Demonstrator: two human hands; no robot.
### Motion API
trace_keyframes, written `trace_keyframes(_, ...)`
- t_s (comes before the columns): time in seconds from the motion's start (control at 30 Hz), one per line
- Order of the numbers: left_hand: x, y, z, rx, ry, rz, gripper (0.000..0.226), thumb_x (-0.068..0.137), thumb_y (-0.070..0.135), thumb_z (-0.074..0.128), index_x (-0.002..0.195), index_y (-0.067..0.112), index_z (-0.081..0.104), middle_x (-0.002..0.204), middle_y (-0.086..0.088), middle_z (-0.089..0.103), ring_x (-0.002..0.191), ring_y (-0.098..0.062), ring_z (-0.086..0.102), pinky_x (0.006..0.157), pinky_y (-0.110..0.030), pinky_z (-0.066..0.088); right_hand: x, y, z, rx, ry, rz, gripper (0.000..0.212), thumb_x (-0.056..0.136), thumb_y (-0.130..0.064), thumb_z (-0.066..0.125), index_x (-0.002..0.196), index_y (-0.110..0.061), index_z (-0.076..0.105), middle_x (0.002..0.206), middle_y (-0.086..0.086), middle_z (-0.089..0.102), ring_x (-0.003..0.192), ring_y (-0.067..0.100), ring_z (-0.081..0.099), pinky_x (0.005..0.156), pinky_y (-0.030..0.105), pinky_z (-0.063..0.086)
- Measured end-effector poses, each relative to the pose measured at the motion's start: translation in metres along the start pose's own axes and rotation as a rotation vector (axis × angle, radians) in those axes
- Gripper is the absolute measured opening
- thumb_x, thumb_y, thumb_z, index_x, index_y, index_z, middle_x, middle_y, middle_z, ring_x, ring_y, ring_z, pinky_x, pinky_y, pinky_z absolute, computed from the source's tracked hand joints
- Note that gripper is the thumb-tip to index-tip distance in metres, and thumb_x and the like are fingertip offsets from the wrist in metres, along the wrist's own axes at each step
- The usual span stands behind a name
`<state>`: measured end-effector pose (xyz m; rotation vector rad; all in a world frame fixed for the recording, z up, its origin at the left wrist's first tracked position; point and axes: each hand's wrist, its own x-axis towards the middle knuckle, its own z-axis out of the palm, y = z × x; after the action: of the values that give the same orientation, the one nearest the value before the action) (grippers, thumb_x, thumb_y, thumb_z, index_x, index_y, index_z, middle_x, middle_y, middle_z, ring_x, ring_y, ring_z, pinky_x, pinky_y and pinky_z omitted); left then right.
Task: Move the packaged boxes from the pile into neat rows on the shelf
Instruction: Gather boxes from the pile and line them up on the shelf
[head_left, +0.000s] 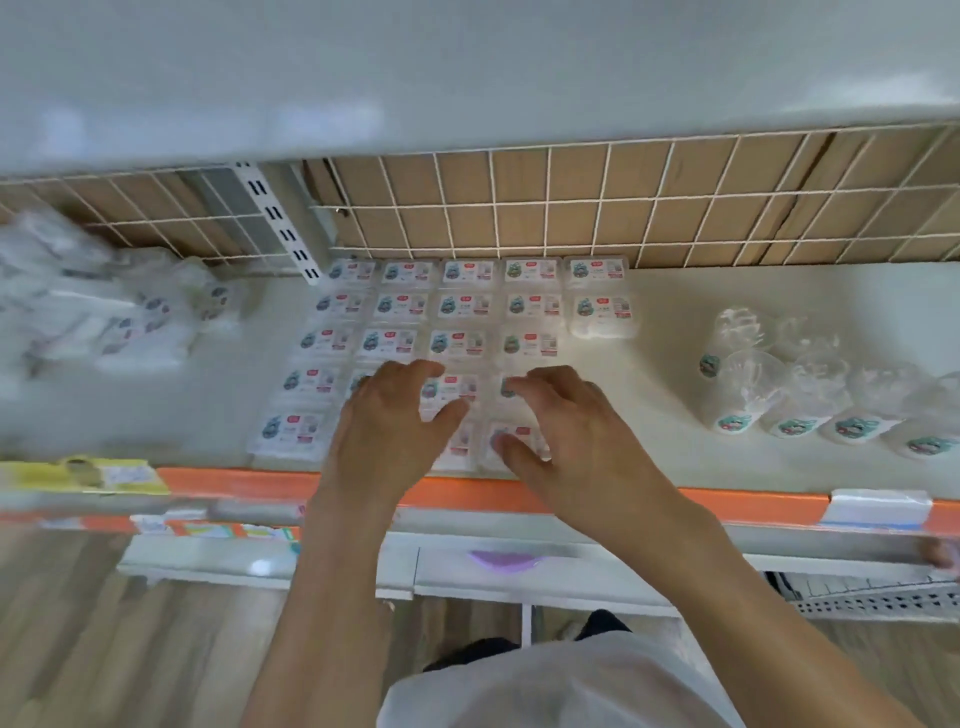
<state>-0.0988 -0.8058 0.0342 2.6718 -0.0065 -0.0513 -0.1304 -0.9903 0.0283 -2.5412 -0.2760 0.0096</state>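
Note:
Small clear packaged boxes (457, 306) with teal and red labels lie in neat rows on the white shelf (675, 447), several columns wide. A loose pile of the same boxes (130, 322) sits blurred at the shelf's left. My left hand (389, 415) hovers over the front boxes of the middle columns, fingers spread and slightly bent, holding nothing. My right hand (566, 421) reaches over the front right of the rows, fingers loosely spread above a box (514, 436) near the front edge; whether it touches is unclear.
A row of clear plastic cups (810, 395) with teal stickers lies on its side at the right. A white wire grid (571, 208) backs the shelf. An orange price strip (239, 480) runs along the front edge. Another shelf board hangs overhead.

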Motion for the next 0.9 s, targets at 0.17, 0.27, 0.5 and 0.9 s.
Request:
trace_keyframes(0.17, -0.034, -0.061, -0.035, 0.01, 0.083, -0.086, 0.047, 0.09, 0.043, 0.067, 0.133, 0.025, 0.061, 0.13, -0.004, 0.061, 0.119, -0.029, 0.056, 0.101, -0.034, 0.04, 0.015, -0.057, 0.032, -0.066, -0.087, -0.122, 0.053, 0.095, -0.044, 0.058, 0.14, -0.016, 0.051, 0.142, 0.011, 0.048, 0.126, 0.035, 0.048, 0.108, 0.043, 0.038)
trace_keyframes(0.27, -0.057, -0.104, -0.06, 0.006, 0.128, -0.117, 0.046, 0.089, 0.04, 0.069, 0.131, 0.024, 0.063, 0.125, -0.005, 0.063, 0.115, -0.029, 0.057, 0.098, -0.034, 0.041, 0.02, -0.096, 0.058, -0.083, -0.136, -0.148, 0.054, 0.096, -0.043, 0.058, 0.142, -0.019, 0.049, 0.15, 0.007, 0.04, 0.133, 0.033, 0.04, 0.112, 0.04, 0.031)
trace_keyframes(0.5, -0.094, -0.215, -0.111, 0.002, 0.132, -0.192, 0.045, 0.088, 0.039, 0.07, 0.13, 0.024, 0.063, 0.117, -0.006, 0.064, 0.108, -0.03, 0.06, 0.094, -0.04, 0.047, 0.029, -0.194, 0.128, -0.031, -0.17, -0.2, 0.052, 0.094, -0.039, 0.064, 0.14, -0.018, 0.052, 0.147, 0.008, 0.043, 0.132, 0.033, 0.044, 0.11, 0.039, 0.032)
trace_keyframes(0.9, -0.142, -0.345, -0.173, -0.001, 0.205, -0.361, 0.042, 0.09, 0.041, 0.068, 0.129, 0.026, 0.062, 0.12, -0.005, 0.064, 0.11, -0.031, 0.06, 0.091, -0.04, 0.048, 0.054, -0.321, 0.212, -0.026, -0.28, -0.32, 0.05, 0.091, -0.036, 0.068, 0.136, -0.019, 0.056, 0.136, 0.005, 0.05, 0.121, 0.032, 0.05, 0.103, 0.038, 0.041)
